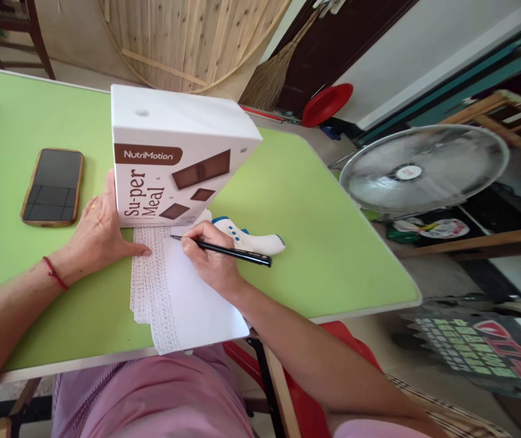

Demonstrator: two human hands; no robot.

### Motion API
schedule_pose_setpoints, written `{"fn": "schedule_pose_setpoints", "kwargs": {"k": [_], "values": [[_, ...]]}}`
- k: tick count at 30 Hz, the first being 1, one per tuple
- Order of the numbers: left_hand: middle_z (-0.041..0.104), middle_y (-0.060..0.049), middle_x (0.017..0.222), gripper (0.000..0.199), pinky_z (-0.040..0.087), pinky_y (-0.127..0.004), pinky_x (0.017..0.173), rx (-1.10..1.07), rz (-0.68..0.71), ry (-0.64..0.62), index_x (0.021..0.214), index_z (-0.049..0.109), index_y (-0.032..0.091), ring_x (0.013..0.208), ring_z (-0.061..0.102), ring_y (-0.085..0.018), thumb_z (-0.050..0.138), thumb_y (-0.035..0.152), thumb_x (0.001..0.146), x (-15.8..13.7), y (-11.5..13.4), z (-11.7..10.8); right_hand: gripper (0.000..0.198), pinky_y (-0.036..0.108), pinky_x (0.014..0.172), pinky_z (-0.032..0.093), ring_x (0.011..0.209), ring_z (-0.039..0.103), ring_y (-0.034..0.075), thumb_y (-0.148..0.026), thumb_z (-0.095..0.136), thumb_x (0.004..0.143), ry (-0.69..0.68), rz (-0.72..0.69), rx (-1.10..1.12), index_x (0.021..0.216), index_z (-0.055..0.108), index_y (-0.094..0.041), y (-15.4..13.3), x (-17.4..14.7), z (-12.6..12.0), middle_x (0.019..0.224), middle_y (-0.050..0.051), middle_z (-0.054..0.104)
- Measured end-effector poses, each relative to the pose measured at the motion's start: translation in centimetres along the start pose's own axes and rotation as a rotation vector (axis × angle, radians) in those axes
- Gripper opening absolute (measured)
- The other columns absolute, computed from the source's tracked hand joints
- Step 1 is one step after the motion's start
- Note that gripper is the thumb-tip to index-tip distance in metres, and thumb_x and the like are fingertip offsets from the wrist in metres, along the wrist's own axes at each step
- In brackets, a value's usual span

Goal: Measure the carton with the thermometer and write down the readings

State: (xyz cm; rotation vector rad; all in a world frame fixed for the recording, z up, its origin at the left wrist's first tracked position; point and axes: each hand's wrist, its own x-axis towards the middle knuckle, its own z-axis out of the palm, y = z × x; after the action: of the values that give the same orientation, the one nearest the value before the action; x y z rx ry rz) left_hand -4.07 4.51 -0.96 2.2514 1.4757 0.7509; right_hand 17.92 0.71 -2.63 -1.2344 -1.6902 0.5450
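A slim black pen [237,252] is pinched in my right hand [212,258], its tip on a sheet of paper [196,298]. Handwritten lines cover the left part of that sheet, and the right part is blank. Other written sheets [140,292] stick out beneath it. My left hand [100,234] lies by the lower left edge of a white "NutriMotion Su-per Meal" box [187,176], with the thumb stretched onto the written sheets. Its other fingers are partly hidden beside the box. The box stands upright at the far end of the papers.
A white and blue handheld thermometer [251,240] lies right of my right hand. A phone in a brown case [53,187] lies on the green table [333,261] at left. Beyond the table's right edge stands a fan [425,170]; a red stool [306,389] is below.
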Motion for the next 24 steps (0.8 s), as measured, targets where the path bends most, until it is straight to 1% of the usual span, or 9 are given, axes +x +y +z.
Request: {"fn": "schedule_pose_setpoints", "kwargs": {"k": [5, 9, 12, 15, 18, 21, 22, 24], "values": [[0.042, -0.029, 0.148, 0.129, 0.037, -0.063, 0.111, -0.005, 0.003, 0.002, 0.15, 0.026, 0.011, 0.134, 0.046, -0.048, 0.097, 0.039, 0.047, 0.0, 0.1, 0.0, 0.012, 0.023, 0.047, 0.039, 0.048, 0.048, 0.011, -0.024, 0.053, 0.079, -0.015, 0.022, 0.003, 0.067, 0.051, -0.023, -0.1, 0.0, 0.0, 0.054, -0.006, 0.055], [0.044, -0.029, 0.146, 0.131, 0.038, -0.064, 0.109, -0.004, -0.001, 0.0, 0.152, 0.022, 0.013, 0.134, 0.046, -0.049, 0.097, 0.04, 0.047, 0.1, 0.1, 0.0, 0.012, 0.023, 0.046, 0.039, 0.047, 0.047, 0.01, -0.024, 0.053, 0.078, -0.011, 0.024, 0.001, 0.067, 0.05, -0.024, -0.1, 0.0, 0.0, 0.054, -0.006, 0.054], [0.044, -0.028, 0.146, 0.132, 0.038, -0.064, 0.109, -0.005, 0.014, 0.002, 0.153, 0.02, 0.014, 0.133, 0.047, -0.048, 0.097, 0.039, 0.049, 0.0, 0.1, 0.0, 0.012, 0.023, 0.046, 0.04, 0.048, 0.048, 0.01, -0.023, 0.053, 0.078, -0.008, 0.015, -0.005, 0.067, 0.051, -0.023, 0.0, 0.1, 0.0, 0.054, -0.005, 0.055], [0.043, -0.03, 0.146, 0.133, 0.038, -0.063, 0.11, 0.002, 0.003, -0.006, 0.153, 0.02, 0.011, 0.135, 0.045, -0.049, 0.097, 0.039, 0.048, 0.0, 0.1, -0.1, 0.011, 0.023, 0.047, 0.04, 0.048, 0.048, 0.01, -0.022, 0.053, 0.079, 0.001, -0.002, 0.001, 0.068, 0.052, -0.023, 0.1, 0.0, 0.1, 0.055, -0.006, 0.056], [0.042, -0.029, 0.148, 0.132, 0.038, -0.063, 0.11, 0.006, 0.0, -0.007, 0.152, 0.02, 0.012, 0.134, 0.045, -0.049, 0.097, 0.039, 0.049, 0.0, 0.0, 0.0, 0.011, 0.022, 0.046, 0.04, 0.047, 0.048, 0.01, -0.022, 0.054, 0.08, 0.032, -0.023, 0.009, 0.069, 0.052, -0.023, 0.2, -0.2, 0.2, 0.055, -0.006, 0.055], [0.043, -0.027, 0.146, 0.128, 0.038, -0.064, 0.109, 0.0, -0.001, 0.001, 0.15, 0.023, 0.012, 0.133, 0.046, -0.049, 0.096, 0.039, 0.049, 0.0, -0.1, 0.1, 0.011, 0.022, 0.046, 0.042, 0.047, 0.049, 0.01, -0.022, 0.055, 0.084, 0.082, -0.096, -0.008, 0.073, 0.053, -0.023, -0.4, -0.3, -0.3, 0.056, -0.007, 0.056], [0.044, -0.027, 0.146, 0.126, 0.039, -0.064, 0.109, -0.003, -0.007, 0.0, 0.149, 0.025, 0.012, 0.133, 0.046, -0.05, 0.096, 0.039, 0.049, 0.1, -0.1, 0.2, 0.01, 0.022, 0.047, 0.043, 0.047, 0.05, 0.009, -0.021, 0.056, 0.085, 0.088, -0.141, -0.033, 0.076, 0.055, -0.023, -0.8, -0.3, -0.7, 0.058, -0.007, 0.057], [0.044, -0.026, 0.146, 0.124, 0.038, -0.064, 0.11, -0.012, -0.02, -0.006, 0.148, 0.028, 0.012, 0.133, 0.046, -0.05, 0.095, 0.04, 0.049, 0.1, -0.3, 0.2, 0.008, 0.022, 0.051, 0.047, 0.051, 0.055, 0.01, -0.017, 0.057, 0.088, 0.053, -0.276, -0.116, 0.083, 0.059, -0.022, -1.6, -0.1, -1.9, 0.064, -0.005, 0.062]]}}
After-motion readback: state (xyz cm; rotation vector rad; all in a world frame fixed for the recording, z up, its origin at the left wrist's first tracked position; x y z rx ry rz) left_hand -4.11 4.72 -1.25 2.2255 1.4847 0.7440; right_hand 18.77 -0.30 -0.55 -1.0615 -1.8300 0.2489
